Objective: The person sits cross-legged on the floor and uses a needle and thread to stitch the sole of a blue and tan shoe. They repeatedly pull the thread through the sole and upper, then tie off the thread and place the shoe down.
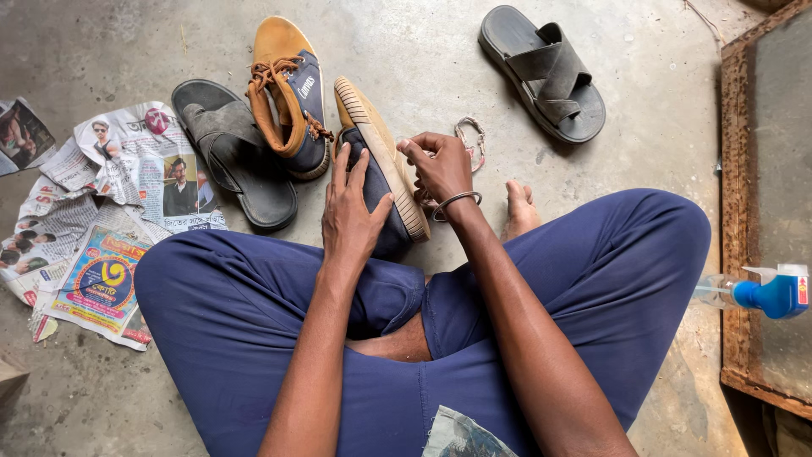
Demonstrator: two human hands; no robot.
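Newspaper sheets (101,220) lying spread on concrete floor at far left. Dark sandal (233,152) and tan high-top shoe (289,97) sitting beside them. Navy shoe (381,169) being held on its side against lap: left hand (351,216) being laid flat, fingers spread, on upper; right hand (440,165) being curled, fingertips pinching sole edge. Second sandal (545,72) lying farther right; spray bottle (757,294) at far right.

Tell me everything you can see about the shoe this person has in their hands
The shoe is a navy canvas sneaker with a tan, ribbed rubber sole. It lies tipped on its side, sole facing right, toe pointing away, heel end resting on the person's crossed leg. The left hand lies flat on its navy upper; the right hand touches the sole's edge. Its laces cannot be seen.
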